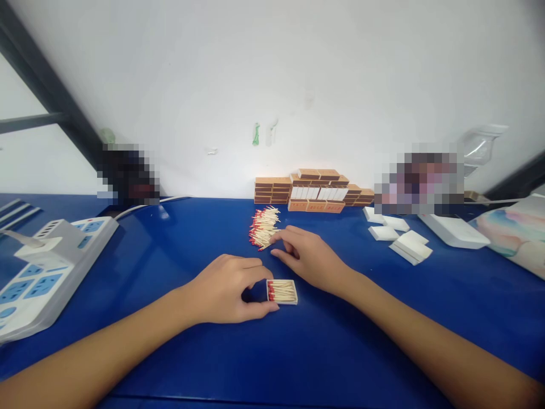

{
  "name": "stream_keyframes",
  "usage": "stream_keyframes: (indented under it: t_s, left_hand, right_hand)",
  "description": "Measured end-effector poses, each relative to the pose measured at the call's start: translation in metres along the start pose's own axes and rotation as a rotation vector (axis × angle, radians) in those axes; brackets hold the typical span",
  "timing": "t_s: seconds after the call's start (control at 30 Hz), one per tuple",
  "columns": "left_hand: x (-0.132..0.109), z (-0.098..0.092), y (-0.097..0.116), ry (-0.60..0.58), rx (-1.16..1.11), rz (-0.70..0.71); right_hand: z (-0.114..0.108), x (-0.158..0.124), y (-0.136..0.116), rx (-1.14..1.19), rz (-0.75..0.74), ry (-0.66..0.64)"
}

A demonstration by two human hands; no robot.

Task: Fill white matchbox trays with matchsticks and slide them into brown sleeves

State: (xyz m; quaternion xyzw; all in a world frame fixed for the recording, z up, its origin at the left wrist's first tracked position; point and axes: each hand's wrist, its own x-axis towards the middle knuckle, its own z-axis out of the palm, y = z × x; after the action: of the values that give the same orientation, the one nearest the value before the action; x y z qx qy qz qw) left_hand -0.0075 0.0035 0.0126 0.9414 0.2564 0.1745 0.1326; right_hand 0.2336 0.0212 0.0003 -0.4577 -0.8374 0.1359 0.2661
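A small white matchbox tray (283,291) full of red-headed matches lies on the blue table. My left hand (232,288) grips its left end between thumb and fingers. Behind it is a loose pile of matches (264,228), with the red heads mostly toward the left. My right hand (309,257) is at the pile's right front edge, thumb and index finger apart, the fingertips by the match ends. No match shows between those fingers.
Stacked matchboxes (316,192) stand against the wall behind the pile. White trays (411,247) lie at the right, near a white device (455,230) and a patterned object (517,233). A large power strip (91,241) with a plug takes up the left side.
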Motion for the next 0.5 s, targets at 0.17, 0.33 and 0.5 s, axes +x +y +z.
stream_keyframes:
  t_s: [0.17, 0.33, 0.5]
  left_hand:
    - [0.0, -0.0008, -0.0012, -0.001, 0.02, 0.003]
    - [0.0001, 0.0003, -0.0025, 0.002, 0.018, 0.005]
    - [-0.0005, 0.0001, -0.0032, 0.002, 0.016, -0.001]
  right_hand:
    - [0.0056, 0.0055, 0.0011, -0.001, 0.006, -0.005]
    - [0.0044, 0.006, 0.0042, 0.007, 0.026, -0.016]
    - [-0.0025, 0.0053, 0.0022, -0.024, 0.078, -0.07]
